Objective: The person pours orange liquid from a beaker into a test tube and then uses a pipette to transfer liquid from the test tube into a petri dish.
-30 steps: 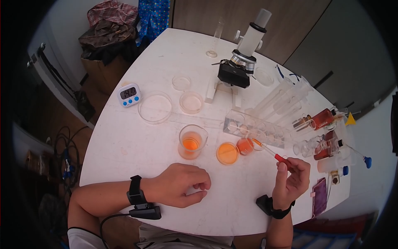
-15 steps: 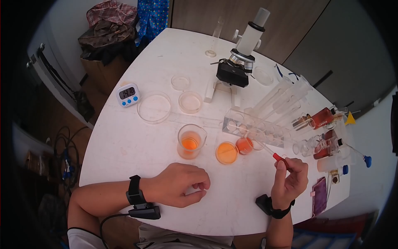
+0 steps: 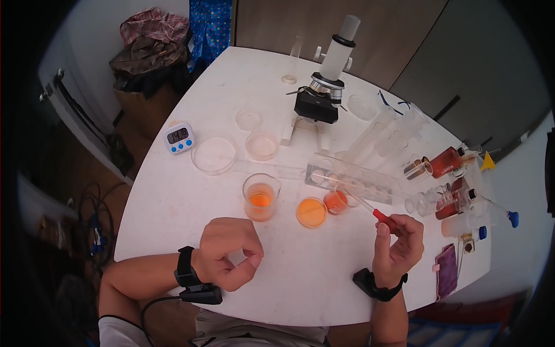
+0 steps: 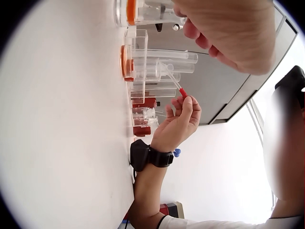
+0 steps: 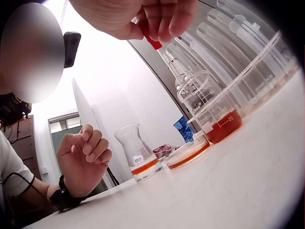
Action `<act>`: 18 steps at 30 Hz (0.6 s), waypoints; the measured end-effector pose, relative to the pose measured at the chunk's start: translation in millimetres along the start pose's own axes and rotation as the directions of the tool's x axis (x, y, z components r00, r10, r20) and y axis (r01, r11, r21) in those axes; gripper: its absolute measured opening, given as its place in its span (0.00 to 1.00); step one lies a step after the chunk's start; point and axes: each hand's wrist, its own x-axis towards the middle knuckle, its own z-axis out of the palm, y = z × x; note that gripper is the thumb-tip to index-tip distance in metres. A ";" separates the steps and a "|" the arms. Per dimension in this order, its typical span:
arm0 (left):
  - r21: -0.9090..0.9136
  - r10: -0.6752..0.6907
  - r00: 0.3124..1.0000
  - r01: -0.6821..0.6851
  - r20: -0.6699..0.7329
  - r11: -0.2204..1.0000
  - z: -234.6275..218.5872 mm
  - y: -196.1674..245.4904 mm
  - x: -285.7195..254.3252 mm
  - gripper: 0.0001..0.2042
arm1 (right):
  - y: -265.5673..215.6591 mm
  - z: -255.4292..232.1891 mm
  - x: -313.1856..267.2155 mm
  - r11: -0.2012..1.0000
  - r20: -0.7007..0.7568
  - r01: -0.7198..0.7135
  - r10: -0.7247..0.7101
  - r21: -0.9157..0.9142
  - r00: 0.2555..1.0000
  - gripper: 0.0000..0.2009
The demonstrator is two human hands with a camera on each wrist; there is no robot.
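Note:
My right hand [image 3: 399, 246] pinches the red rubber bulb of a glass dropper [image 3: 378, 215] between thumb and fingers. The dropper slants down toward a small beaker [image 3: 336, 202] of red-orange liquid, its tube overlapping the rim in the head view. In the right wrist view that beaker [image 5: 224, 126] shows volume marks. Beside it lies a petri dish [image 3: 312, 213] of orange liquid. My left hand [image 3: 231, 251] rests at the table's near side, fingers loosely curled and holding nothing. A larger beaker [image 3: 261, 196] with some orange liquid stands just beyond it.
Behind the small beaker is a clear test tube rack [image 3: 347, 182]. A microscope [image 3: 324, 87] stands at the back. Clear petri dishes [image 3: 214, 155] and a timer [image 3: 178, 139] sit at left. Red-brown bottles [image 3: 446, 162] and glassware crowd the right; a purple cloth [image 3: 446, 272] lies nearer.
Orange liquid showed in the dropper's tube a second ago; now the tube looks clear. My right hand has shifted slightly left with it. My left hand has drawn back to the left.

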 end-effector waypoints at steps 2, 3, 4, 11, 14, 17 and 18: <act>0.038 0.023 0.998 -0.021 -0.066 0.999 -1.2 0.9 -0.1 0.02 | -1.6 2.4 0.3 1.000 -0.025 -0.014 0.014 0.027 1.000 0.12; 0.093 0.060 0.977 -0.041 -0.207 0.995 -0.7 0.5 1.5 0.02 | -2.0 3.1 0.8 0.998 -0.043 -0.027 0.029 0.054 0.999 0.12; 0.149 0.100 0.935 -0.051 -0.341 0.987 -0.1 0.0 2.1 0.03 | -1.9 2.8 1.5 0.998 -0.048 -0.028 0.031 0.053 0.998 0.12; 0.083 -0.116 0.883 0.172 -0.455 0.982 -7.6 -25.5 4.2 0.29 | -0.9 0.1 4.1 0.999 0.014 0.040 -0.040 0.012 0.999 0.13; -0.050 -0.338 0.860 0.346 -0.384 0.937 -9.9 -28.9 5.8 0.38 | -0.4 0.1 3.4 0.999 0.031 0.049 -0.049 -0.004 0.998 0.13; -0.076 -0.382 0.887 0.375 -0.259 0.924 -9.8 -28.6 8.9 0.40 | -0.1 -0.8 5.2 0.998 0.036 0.059 -0.058 -0.021 0.998 0.13; -0.073 -0.424 0.877 0.419 -0.227 0.905 -8.2 -26.5 10.4 0.40 | -0.2 -0.7 5.7 0.997 0.040 0.065 -0.064 -0.030 0.997 0.13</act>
